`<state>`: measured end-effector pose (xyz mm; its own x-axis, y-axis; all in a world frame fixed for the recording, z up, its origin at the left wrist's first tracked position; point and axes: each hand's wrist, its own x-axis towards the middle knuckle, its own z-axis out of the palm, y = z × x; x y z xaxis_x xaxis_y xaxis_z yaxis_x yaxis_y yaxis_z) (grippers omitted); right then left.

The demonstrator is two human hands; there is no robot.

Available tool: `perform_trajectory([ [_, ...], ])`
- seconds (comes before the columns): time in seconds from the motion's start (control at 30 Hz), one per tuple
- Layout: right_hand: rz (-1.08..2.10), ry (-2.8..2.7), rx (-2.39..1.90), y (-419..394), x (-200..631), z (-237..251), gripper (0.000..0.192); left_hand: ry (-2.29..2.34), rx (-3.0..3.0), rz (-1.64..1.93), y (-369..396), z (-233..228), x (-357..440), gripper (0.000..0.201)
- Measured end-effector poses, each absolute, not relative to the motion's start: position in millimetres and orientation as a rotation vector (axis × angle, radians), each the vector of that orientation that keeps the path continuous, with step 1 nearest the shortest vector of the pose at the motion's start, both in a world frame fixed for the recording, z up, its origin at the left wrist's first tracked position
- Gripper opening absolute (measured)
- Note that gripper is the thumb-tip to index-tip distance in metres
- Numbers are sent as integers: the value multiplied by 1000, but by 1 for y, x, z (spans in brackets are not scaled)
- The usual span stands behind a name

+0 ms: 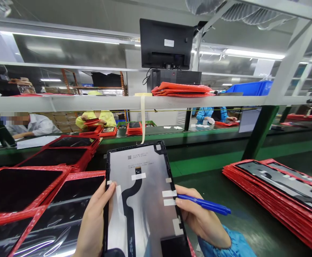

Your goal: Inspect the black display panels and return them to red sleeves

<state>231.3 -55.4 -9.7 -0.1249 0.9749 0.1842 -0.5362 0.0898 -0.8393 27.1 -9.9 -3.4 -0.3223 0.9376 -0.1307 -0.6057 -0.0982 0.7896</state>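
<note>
A tablet screen panel [153, 207] is held upright and tilted in front of me, its silvery back facing me. A black flex cable and several white tape pieces lie on that back. My left hand [95, 217] grips the panel's left edge, thumb on the front. At the right edge, my right hand [201, 217] is closed on a blue pen [205, 204], its fingers touching the panel's side by two tape strips. The pen points right, and its other end is hidden by the fingers. The panel's lower end is cut off by the frame.
Red-wrapped screens [24, 189] lie in piles at my left. A tall stack of red sleeves [276, 203] with panels stands on the right of the dark bench. Overhead is a white shelf beam [91, 103] with a monitor [167, 44]. Several people work across the bench.
</note>
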Motion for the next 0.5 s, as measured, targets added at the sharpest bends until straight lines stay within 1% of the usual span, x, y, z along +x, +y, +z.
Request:
perform_trajectory([
  [0.13, 1431, -922, -578, -49, 229, -13, 19, 950, 518, 1710, -7, -9, 24, 19],
  [0.2, 1381, -966, -610, -42, 232, -17, 22, 930, 614, 1718, -6, -15, 22, 27],
  [0.3, 1209, -1127, -717, -34, 238, -22, 31, 941, 856, 1704, -5, -23, 18, 34],
  [0.4, 1018, -1239, -762, -33, 241, -25, 39, 993, 1059, 1657, -4, -26, 16, 32],
  [0.5, 874, -1250, -774, -36, 241, -26, 37, 1029, 1251, 1597, -6, -23, 17, 32],
])
